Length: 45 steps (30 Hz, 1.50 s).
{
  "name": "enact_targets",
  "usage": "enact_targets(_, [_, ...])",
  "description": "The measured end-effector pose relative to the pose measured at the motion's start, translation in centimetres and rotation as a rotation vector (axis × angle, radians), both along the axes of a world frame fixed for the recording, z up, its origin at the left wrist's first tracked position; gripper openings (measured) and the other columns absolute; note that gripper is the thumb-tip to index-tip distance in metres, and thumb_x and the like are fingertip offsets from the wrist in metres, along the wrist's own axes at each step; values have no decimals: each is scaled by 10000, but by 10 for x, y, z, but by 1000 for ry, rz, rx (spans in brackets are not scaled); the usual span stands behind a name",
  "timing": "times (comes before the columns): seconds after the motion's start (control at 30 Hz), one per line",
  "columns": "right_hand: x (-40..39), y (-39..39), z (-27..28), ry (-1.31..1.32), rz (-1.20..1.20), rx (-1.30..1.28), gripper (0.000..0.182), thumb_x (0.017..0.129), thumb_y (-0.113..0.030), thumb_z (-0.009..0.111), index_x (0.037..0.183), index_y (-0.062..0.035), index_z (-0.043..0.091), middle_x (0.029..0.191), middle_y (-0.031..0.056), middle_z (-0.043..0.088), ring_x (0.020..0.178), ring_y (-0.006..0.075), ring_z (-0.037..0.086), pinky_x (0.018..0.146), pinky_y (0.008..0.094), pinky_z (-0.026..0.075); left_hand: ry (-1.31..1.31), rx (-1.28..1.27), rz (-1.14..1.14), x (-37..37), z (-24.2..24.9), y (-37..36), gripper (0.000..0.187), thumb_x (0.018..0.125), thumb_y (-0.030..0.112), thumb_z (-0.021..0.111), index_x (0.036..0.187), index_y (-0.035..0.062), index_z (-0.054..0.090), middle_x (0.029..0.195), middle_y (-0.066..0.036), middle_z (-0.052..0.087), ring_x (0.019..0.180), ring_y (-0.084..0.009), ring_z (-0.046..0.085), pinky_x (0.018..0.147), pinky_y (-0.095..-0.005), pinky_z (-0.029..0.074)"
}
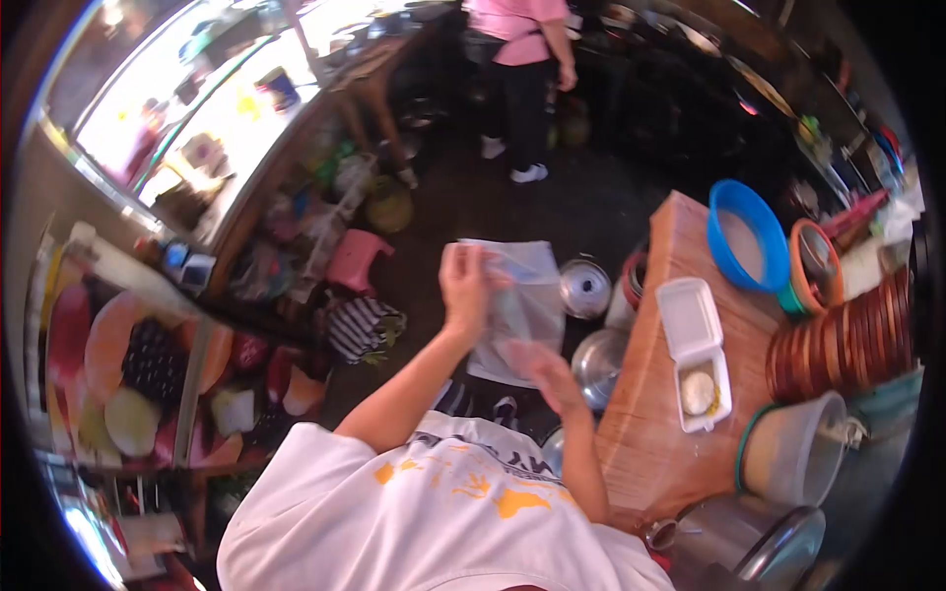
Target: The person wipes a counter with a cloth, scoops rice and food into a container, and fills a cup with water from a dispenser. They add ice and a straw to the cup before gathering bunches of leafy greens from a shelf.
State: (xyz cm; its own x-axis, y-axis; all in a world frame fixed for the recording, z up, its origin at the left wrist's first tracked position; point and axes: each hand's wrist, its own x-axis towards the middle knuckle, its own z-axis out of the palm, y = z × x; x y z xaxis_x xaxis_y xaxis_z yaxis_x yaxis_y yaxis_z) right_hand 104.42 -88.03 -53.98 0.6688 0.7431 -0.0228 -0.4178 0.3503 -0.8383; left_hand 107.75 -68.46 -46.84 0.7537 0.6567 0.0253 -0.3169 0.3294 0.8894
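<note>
A whitish, translucent plastic bag hangs in front of my body. My left hand is closed on its upper left edge. Lower down, my right hand is beside the bag's lower right part; motion smears its fingers, so whether it grips the bag cannot be told. To the right, an open white foam box lies on the wooden table, its lid folded back. Inside its near half sits a round mound of white rice with something yellowish around it.
The wooden table bears a blue basin, a stack of brown plates and a clear bucket. Metal pots stand left of it. A pink stool is on the floor; a person in pink stands ahead.
</note>
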Motion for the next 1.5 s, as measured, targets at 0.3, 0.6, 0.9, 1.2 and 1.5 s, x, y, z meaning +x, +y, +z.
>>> enact_targets(0.3, [113, -13, -14, -135, -503, -359, 165, 841, -110, 683, 937, 25, 683, 860, 65, 693, 776, 145, 647, 719, 260, 517, 362, 380, 352, 63, -77, 31, 428, 858, 234, 659, 1159, 75, 400, 1015, -85, 522, 1000, -227, 548, 856, -381, 448])
enact_targets(0.6, [202, 16, 62, -673, -346, -681, 113, 759, -29, 730, 834, -11, 648, 737, 46, 656, 633, 100, 583, 611, 247, 493, 43, 677, -946, 143, -13, 22, 213, 806, 106, 676, 959, 15, 559, 811, -56, 617, 758, -128, 597, 697, -283, 467])
enact_targets(0.9, [235, 37, 23, -388, -305, -577, 105, 861, -82, 676, 853, 21, 654, 783, 32, 650, 697, 79, 593, 687, 208, 496, 30, 399, -766, 154, -23, 50, 92, 820, 79, 621, 860, 5, 586, 745, -65, 626, 584, -127, 600, 531, -267, 471])
enact_targets(1.2, [276, 36, 8, -392, 11, -526, 250, 934, -214, 593, 934, 21, 677, 810, -15, 634, 750, 51, 529, 711, 204, 427, 17, 22, -642, 174, -42, 42, 176, 806, 109, 691, 718, 56, 548, 689, 3, 562, 657, -81, 516, 567, -253, 407])
enact_targets(1.5, [297, -8, -3, -506, 34, -522, 247, 944, -214, 578, 998, 12, 661, 938, -2, 643, 857, 53, 540, 793, 199, 410, 110, -91, -631, 183, -59, -2, 242, 856, 233, 697, 801, 85, 514, 698, 51, 476, 654, -42, 406, 555, -217, 316])
